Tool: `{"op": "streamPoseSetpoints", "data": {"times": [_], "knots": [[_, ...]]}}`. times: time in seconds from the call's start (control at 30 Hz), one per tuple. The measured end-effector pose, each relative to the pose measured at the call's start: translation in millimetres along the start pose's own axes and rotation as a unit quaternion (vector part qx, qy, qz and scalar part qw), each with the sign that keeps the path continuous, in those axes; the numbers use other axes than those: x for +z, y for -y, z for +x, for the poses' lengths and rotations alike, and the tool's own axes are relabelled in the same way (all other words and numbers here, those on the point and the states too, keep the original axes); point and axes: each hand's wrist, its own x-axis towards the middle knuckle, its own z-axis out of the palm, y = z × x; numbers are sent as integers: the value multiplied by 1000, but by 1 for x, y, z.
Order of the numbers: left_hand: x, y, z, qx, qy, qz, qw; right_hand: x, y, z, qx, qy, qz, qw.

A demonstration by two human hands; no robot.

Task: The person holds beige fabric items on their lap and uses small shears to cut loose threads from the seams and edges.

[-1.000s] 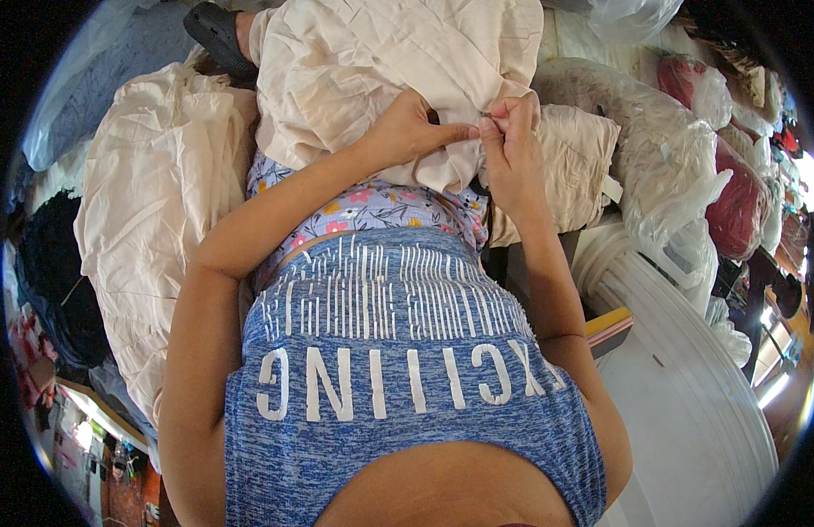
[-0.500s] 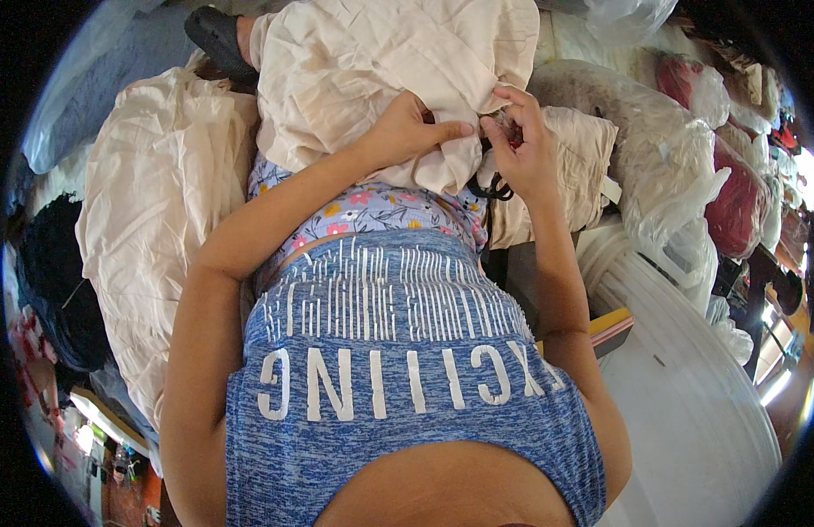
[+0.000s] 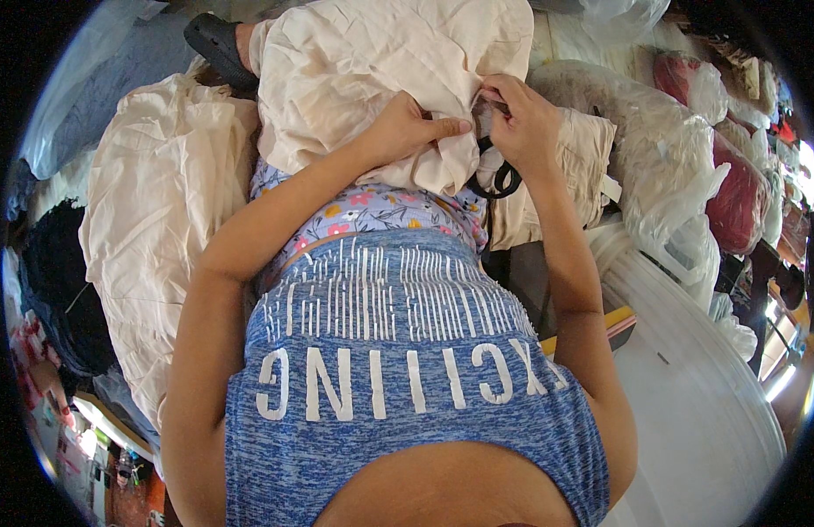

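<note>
A cream cloth garment (image 3: pixel 345 70) lies bunched over my lap, on floral shorts (image 3: pixel 363 209). My left hand (image 3: pixel 408 130) is closed on a fold of it, thumb pointing right. Just to the right, my right hand (image 3: pixel 523 125) is closed, its fingertips bent against the cloth's right edge. Black loops (image 3: pixel 505 182), which look like scissors handles, stick out beneath the right palm near the wrist. A dark part shows between those fingers; the blades are hidden.
Another heap of cream cloth (image 3: pixel 161 220) lies at my left, and folded cream cloth (image 3: pixel 578 167) at my right. Filled clear plastic bags (image 3: pixel 640 140) stand farther right. A white round tub (image 3: pixel 688 378) is beside my right arm. A dark shoe (image 3: pixel 218 48) shows at the far left.
My right hand has turned, its fingers curling inward toward the cloth, and the black loops show more. My left hand stays in place on the fold.
</note>
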Motion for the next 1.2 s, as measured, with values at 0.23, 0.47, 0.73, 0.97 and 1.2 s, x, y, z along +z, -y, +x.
{"op": "streamPoseSetpoints", "data": {"times": [0.23,0.47,0.73,0.97,1.2], "knots": [[-4,1,0,-13,-3,38,999,-8,17,-12,168,81,115,976],[-3,7,-1,3,-9,28,1000,-6,31,-28,162,88,154,971],[-1,-5,-3,-18,9,56,998,-2,32,-25,146,84,95,981],[0,-13,-7,-35,15,70,997,0,33,-24,145,87,87,982],[1,-16,-7,-37,9,69,997,-2,31,-23,132,93,76,984]]}}
